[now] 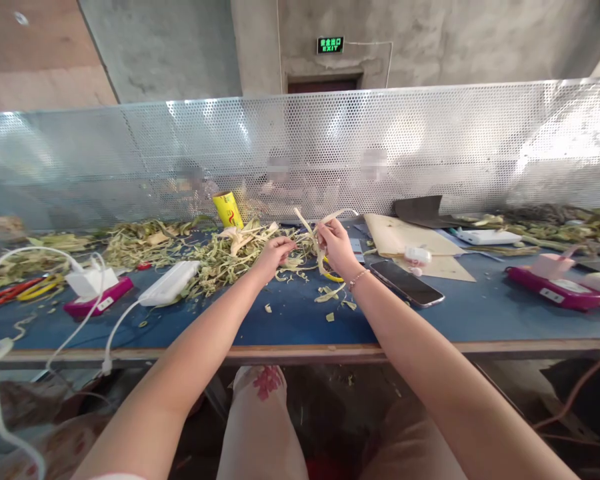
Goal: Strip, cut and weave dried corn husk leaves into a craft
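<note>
My right hand (336,245), with a bracelet at its wrist, is closed on pale, dried plant strips (303,220) above the blue tabletop (285,317). To its left, my left hand (273,259) has its fingers pinched together; whatever lies between them is too small to make out. A heap of dry, greenish plant strands (213,263) lies just behind and left of that hand. Small pale scraps (329,293) are scattered under my right hand. A yellow curved handle shows partly below it.
A yellow cylinder (227,209) stands behind the heap. Left are a white power bank (170,283), magenta power strip (100,298), cables and scissors (10,293). Right are a phone (407,283), cardboard (397,235) and another magenta power strip (545,290). A perforated metal screen (330,147) closes the back.
</note>
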Motion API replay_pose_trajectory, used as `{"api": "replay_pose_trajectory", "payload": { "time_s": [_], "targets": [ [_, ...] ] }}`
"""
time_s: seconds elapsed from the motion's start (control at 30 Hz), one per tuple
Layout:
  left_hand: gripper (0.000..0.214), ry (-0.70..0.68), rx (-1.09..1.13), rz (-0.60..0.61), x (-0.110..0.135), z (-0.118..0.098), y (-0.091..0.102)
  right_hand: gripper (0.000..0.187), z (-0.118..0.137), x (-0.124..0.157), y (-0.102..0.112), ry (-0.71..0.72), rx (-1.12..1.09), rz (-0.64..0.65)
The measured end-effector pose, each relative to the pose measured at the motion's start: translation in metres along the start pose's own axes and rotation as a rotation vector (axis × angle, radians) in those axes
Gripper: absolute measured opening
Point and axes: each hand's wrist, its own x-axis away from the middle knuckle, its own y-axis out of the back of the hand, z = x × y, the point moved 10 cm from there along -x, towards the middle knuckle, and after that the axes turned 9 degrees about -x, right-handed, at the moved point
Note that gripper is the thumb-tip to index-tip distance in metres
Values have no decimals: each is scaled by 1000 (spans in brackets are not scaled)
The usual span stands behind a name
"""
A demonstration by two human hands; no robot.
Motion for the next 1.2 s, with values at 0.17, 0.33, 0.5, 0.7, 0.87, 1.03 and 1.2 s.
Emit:
{"api": "replay_pose_trajectory", "payload": {
  "time_s": [0.17, 0.33, 0.5, 0.7, 0.87, 1.03, 1.2],
  "targets": [
    [18, -13, -133, -25, -3, 7, 0, 31, -3, 5, -13, -60, 5, 86],
    [28, -154, -160, -111, -1, -5, 5, 37, -6, 9, -21, -94, 89, 162],
    [29, -154, -143, -89, 1, -8, 0, 40, -11, 11, -22, -125, 132, 182],
    [28, -111, -65, -104, 3, -10, -2, 38, -17, 11, -20, -155, 140, 162],
    [23, -94, -22, -118, -2, -4, 3, 35, -21, 9, -19, -162, 148, 161],
    [13, -76, -2, -141, -5, 1, 7, 32, -24, 6, -16, -167, 100, 131],
    [9, -11, 68, -162, -2, 2, 7, 34, -28, 6, -12, -213, 86, 87]
  ]
}}
